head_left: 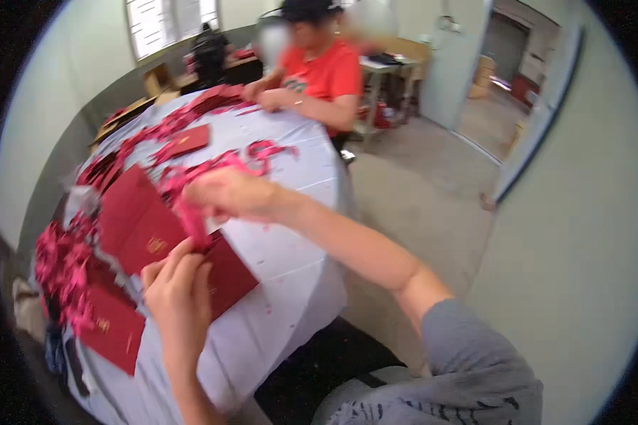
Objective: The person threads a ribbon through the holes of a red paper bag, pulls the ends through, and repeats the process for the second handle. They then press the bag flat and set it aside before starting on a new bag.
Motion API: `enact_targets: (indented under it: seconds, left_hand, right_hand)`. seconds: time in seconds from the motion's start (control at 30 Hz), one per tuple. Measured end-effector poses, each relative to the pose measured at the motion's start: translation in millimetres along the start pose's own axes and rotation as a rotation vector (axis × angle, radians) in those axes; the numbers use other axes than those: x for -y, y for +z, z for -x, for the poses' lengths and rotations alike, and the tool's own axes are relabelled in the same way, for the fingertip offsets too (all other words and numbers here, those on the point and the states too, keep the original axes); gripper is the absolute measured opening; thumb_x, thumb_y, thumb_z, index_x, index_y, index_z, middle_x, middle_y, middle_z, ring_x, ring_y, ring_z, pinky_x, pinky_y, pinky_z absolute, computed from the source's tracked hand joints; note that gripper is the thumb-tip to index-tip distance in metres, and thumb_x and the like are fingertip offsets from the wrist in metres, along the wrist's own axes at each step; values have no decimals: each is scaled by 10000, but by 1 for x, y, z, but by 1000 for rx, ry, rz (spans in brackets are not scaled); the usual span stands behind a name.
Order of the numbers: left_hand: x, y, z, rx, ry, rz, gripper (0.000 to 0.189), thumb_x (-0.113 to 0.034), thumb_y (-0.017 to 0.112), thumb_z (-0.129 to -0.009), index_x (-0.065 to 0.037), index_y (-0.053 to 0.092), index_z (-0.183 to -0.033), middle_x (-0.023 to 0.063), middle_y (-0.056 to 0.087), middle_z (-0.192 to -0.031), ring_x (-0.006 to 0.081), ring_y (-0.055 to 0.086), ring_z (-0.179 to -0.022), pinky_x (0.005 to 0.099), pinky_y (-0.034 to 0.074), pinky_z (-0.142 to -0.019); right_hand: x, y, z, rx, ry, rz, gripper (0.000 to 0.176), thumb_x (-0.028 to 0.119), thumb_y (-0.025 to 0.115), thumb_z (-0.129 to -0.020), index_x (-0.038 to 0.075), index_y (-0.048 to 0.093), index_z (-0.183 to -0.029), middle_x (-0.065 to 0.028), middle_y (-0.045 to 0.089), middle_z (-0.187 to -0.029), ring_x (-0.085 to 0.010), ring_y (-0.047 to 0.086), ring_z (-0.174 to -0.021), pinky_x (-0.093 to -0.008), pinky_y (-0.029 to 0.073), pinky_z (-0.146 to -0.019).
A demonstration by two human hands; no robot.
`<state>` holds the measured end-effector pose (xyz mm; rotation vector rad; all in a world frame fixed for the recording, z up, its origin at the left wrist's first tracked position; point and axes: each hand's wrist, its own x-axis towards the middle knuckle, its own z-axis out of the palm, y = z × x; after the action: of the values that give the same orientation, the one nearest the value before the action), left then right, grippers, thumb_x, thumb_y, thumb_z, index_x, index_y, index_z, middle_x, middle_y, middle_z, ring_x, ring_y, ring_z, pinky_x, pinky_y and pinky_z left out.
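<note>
So, pinching a pink strip (191,221) against a dark red envelope (138,223) over the white-clothed table (290,262).
Gripping the envelope's near edge with the left hand (179,292), tilted just above the cloth; clamping the strip's upper end in the right hand (228,193), curled shut right above the envelope. Sharing the table with more red envelopes (113,329) lying flat underneath, heaps of pink scraps (60,265) along the left edge, and a person in a red shirt (326,74) sitting at the far side, hands among scraps.

cards (138,227) on table (290,255) | paper scraps (60,265) left of cards | co-worker (326,78) behind table
</note>
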<state>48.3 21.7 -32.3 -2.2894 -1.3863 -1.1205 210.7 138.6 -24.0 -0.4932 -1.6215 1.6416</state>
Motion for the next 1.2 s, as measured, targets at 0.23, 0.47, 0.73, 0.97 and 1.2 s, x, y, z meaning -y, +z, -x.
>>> enact_targets:
  seconds: [0.23,0.47,0.73,0.97,1.2]
  left_hand:
    - [5,7,2,-28,-22,-38,75,-60,624,-767,-15,595,-820,97,637,-1026,272,515,-794,339,395,-785]
    - [1,-3,0,70,-39,-11,81,-29,589,-776,-3,586,-853,80,581,-1148,282,496,-832,350,399,-788]
    - [9,-32,14,-152,-89,-72,442,40,643,-712,-80,570,-1131,139,466,-1239,314,469,-1076,386,390,-919]
    - [36,-12,57,-93,-717,532,424,-242,742,-762,6,469,-971,69,526,-858,148,558,-738,276,472,-654]
    - [43,8,57,232,-1070,1463,368,-202,686,-809,-12,578,-1105,83,638,-1017,140,622,-888,284,502,-790]
  right_hand:
    - [-19,10,23,8,-205,181,260,155,720,-745,20,636,-950,20,585,-826,-51,482,-751,-212,412,-674]
    - [-31,32,24,-347,-470,389,114,92,649,-798,-1,590,-828,-38,566,-738,-90,521,-738,-262,430,-670]
    - [-25,43,28,-577,-505,470,169,142,533,-909,1,535,-816,8,426,-642,-58,383,-629,-240,336,-544]
    - [-42,29,30,-510,-328,332,197,154,544,-915,35,528,-759,71,410,-645,-21,336,-602,-206,283,-517]
    - [-60,21,35,-439,-289,370,191,172,542,-923,37,533,-789,78,434,-670,-13,353,-618,-189,295,-524]
